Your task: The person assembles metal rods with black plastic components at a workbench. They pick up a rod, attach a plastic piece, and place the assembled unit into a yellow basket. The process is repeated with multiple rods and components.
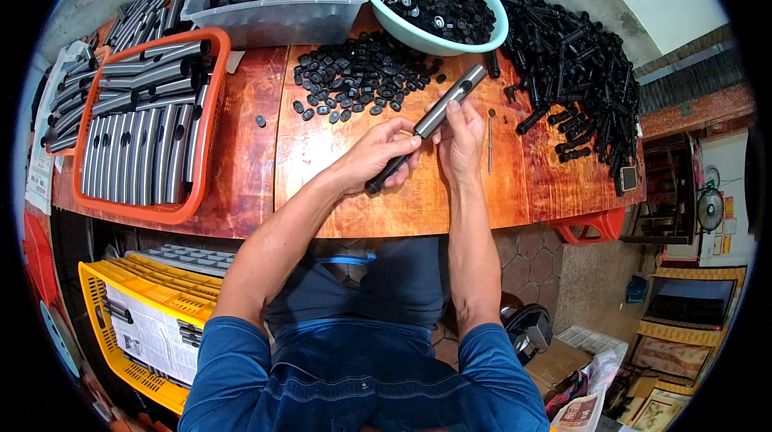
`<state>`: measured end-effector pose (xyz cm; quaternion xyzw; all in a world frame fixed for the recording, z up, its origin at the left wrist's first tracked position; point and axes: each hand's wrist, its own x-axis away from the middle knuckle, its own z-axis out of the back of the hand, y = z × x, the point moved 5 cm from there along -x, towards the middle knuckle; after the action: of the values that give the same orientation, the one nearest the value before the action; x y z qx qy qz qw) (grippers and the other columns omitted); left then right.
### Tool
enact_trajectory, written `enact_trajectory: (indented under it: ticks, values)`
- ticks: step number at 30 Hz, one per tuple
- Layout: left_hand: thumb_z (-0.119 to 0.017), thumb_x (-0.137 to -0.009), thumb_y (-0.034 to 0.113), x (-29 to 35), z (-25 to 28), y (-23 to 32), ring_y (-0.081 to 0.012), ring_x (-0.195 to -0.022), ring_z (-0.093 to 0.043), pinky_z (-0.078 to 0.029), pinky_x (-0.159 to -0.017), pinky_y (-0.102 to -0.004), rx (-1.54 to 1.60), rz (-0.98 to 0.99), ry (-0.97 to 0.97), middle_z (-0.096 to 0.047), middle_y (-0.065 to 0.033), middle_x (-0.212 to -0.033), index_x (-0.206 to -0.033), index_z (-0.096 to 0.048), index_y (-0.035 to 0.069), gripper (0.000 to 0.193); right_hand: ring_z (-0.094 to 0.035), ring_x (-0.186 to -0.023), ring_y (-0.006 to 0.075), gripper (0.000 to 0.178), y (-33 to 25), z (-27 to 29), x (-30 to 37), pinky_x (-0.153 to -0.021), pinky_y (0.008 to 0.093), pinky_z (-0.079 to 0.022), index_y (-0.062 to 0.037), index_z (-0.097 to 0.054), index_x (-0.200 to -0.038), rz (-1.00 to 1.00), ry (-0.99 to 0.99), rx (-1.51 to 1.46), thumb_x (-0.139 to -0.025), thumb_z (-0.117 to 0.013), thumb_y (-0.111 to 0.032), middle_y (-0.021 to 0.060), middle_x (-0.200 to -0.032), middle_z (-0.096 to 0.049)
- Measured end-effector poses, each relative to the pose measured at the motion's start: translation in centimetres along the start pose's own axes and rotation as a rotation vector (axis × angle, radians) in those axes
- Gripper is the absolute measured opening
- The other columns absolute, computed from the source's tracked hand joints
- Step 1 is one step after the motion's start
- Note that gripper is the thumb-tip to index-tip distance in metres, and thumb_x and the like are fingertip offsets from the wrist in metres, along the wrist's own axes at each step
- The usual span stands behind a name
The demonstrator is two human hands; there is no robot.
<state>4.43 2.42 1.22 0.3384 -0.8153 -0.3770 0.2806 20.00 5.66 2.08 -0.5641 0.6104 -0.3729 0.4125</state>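
Note:
Over the middle of the table, a grey metal tube (434, 117) with a dark oval hole near its upper end tilts up to the right. My left hand (374, 155) is closed round a black rod-shaped part (388, 173) at the tube's lower end; whether the part sits inside the tube or only meets it is hidden by the fingers. My right hand (461, 143) grips the tube, its thumb lying along it just below the hole. Small black oval pieces (346, 78) lie loose beyond the hands. A thin metal rod-like tool (490, 143) rests right of my right hand.
At left, an orange basket (211, 143) holds metal tubes. A clear bin (281, 26) and a pale green basin (438, 48), both full of black pieces, stand at the back. Black rod-shaped parts (563, 54) are heaped at right. A yellow crate (96, 303) stands below the table's left side.

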Motion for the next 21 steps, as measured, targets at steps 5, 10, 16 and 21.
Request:
enact_trajectory:
  ticks: [5,10,16,21]
  values:
    - [-0.054,-0.104,0.021,-0.31,0.18,-0.15,-0.0103,-0.048,-0.054,-0.04,-0.041,-0.0218,-0.041,-0.034,0.006,-0.063,-0.0078,-0.078,-0.12,-0.049,0.002,0.025,-0.059,-0.063,0.0091,0.029,0.01,0.04,0.0,-0.053,0.0194,-0.044,0.0,-0.061,-0.112,-0.001,0.003,0.003,-0.1,-0.065,-0.026,0.0103,-0.091,-0.07]
    - [-0.05,-0.104,0.018,-0.09,0.07,0.06,-0.0106,-0.047,-0.053,-0.04,-0.041,-0.0222,-0.011,-0.017,0.041,-0.063,-0.0084,-0.077,-0.115,-0.05,0.002,0.02,-0.058,-0.062,0.0085,0.028,0.08,-0.06,0.05,-0.053,0.0192,-0.044,-0.0004,-0.061,-0.112,0.014,0.006,0.012,-0.101,-0.065,-0.026,0.0098,-0.091,-0.069]
    - [-0.049,-0.103,0.018,-0.15,0.06,0.01,-0.011,-0.046,-0.052,-0.039,-0.04,-0.0226,-0.033,-0.036,0.066,-0.064,-0.009,-0.077,-0.112,-0.05,0.003,0.018,-0.056,-0.061,0.0079,0.027,-0.06,-0.4,0.11,-0.053,0.019,-0.044,-0.001,-0.061,-0.107,0.027,0.008,0.019,-0.101,-0.064,-0.027,0.0082,-0.089,-0.068]
    - [-0.05,-0.103,0.019,-0.07,-0.05,0.15,-0.0097,-0.048,-0.054,-0.04,-0.041,-0.0216,-0.081,-0.038,0.067,-0.065,-0.008,-0.078,-0.116,-0.051,0.001,0.022,-0.056,-0.061,0.0076,0.027,-0.19,-0.49,0.14,-0.053,0.0193,-0.043,-0.0014,-0.061,-0.103,0.026,0.027,0.064,-0.101,-0.064,-0.028,0.0069,-0.086,-0.067]
